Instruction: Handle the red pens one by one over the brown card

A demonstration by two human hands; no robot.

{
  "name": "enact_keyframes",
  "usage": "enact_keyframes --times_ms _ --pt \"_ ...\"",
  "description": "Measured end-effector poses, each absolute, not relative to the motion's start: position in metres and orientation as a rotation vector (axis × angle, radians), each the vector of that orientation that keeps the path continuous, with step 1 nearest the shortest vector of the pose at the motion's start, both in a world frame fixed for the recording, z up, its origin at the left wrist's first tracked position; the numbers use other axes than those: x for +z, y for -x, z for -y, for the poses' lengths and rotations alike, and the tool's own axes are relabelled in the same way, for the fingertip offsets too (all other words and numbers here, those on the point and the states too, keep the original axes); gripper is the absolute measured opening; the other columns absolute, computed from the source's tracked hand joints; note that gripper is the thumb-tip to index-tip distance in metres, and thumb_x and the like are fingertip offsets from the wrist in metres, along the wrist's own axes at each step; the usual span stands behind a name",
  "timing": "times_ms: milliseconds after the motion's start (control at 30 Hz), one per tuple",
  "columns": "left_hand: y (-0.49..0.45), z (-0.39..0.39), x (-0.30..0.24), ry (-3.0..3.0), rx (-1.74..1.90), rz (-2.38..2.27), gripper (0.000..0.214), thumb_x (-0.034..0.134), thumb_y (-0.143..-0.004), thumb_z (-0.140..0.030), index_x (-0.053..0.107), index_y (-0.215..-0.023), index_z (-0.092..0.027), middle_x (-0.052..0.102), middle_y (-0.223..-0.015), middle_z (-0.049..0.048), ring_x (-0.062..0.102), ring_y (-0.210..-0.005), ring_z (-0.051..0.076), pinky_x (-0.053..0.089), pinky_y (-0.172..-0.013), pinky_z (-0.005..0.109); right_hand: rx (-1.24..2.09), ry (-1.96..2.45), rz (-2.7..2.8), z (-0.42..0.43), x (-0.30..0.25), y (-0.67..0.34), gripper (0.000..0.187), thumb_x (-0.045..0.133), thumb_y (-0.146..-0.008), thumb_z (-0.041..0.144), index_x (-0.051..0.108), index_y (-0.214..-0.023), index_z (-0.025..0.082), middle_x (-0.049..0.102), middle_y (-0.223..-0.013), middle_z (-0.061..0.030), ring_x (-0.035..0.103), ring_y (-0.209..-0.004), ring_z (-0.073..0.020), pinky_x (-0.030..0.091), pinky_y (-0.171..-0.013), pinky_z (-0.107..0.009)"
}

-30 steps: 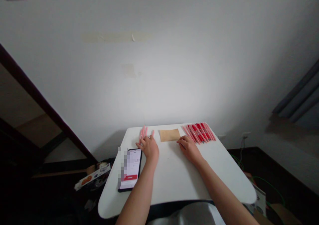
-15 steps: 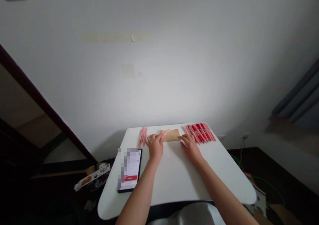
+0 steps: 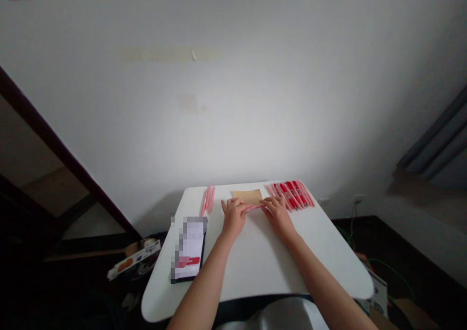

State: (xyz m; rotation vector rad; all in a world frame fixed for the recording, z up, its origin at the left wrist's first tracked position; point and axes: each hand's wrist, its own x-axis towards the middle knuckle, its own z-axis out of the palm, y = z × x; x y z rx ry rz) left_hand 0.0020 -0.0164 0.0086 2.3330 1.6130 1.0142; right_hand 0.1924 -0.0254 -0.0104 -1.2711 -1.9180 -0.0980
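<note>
A slim pink pen lies crosswise along the near edge of a small tan paper piece. My left hand is closed on the pen's left end. At its other end, the fingers of my right hand pinch the pen, hiding that tip. Just right of that hand, a row of pink and red pens lies slanted side by side. Left of my left hand are a few pink pens, apart from the rest.
The white table stands against a pale wall. A phone with a lit, partly blurred screen lies at the table's left side. Boxes and a green cable sit on the floor to the right.
The pen in my left hand has turned from slanting up to lying crosswise and come nearer. My right fingers have closed on its other end.
</note>
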Motion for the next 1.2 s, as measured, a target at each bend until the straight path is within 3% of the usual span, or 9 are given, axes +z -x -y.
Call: enact_keyframes --times_ms 333,633,967,1200 --pt "-0.006 0.019 0.012 -2.283 1.004 -1.681 0.021 0.059 -0.085 -0.029 0.071 -0.102 -0.036 0.066 -0.101 0.0019 0.05 -0.107 0.021 0.016 -0.112 0.057 -0.038 1.265 1.907 0.026 -0.007 -0.193 0.021 0.052 -0.092 0.028 0.072 -0.097 0.023 0.068 -0.087 -0.0083 0.049 -0.094 -0.0253 0.043 -0.083 -0.041" --pt "0.002 0.014 0.011 -2.178 1.087 -1.806 0.012 0.069 -0.078 -0.025 0.073 -0.09 -0.028 0.061 -0.113 0.0047 0.05 -0.115 0.023 0.024 -0.109 0.058 -0.082 1.289 1.757 0.024 -0.007 -0.196 0.022 0.052 -0.092 0.029 0.073 -0.095 0.025 0.068 -0.088 -0.0076 0.046 -0.094 -0.0255 0.041 -0.085 -0.042" --pt "0.004 0.013 0.01 -2.176 1.096 -1.837 0.014 0.068 -0.079 -0.025 0.072 -0.092 -0.028 0.061 -0.115 0.0056 0.048 -0.118 0.024 0.021 -0.11 0.06 -0.131 1.305 1.709 0.019 -0.014 -0.201 0.02 0.052 -0.092 0.029 0.072 -0.094 0.025 0.069 -0.089 -0.0061 0.047 -0.095 -0.0254 0.039 -0.086 -0.04" --pt "0.004 0.015 0.011 -2.224 1.099 -1.879 0.008 0.065 -0.081 -0.028 0.072 -0.083 -0.027 0.061 -0.115 0.0044 0.048 -0.118 0.024 0.019 -0.111 0.062 -0.137 1.289 1.698 0.018 -0.015 -0.203 0.022 0.051 -0.092 0.029 0.073 -0.094 0.025 0.07 -0.085 -0.0069 0.049 -0.096 -0.0258 0.04 -0.086 -0.041"
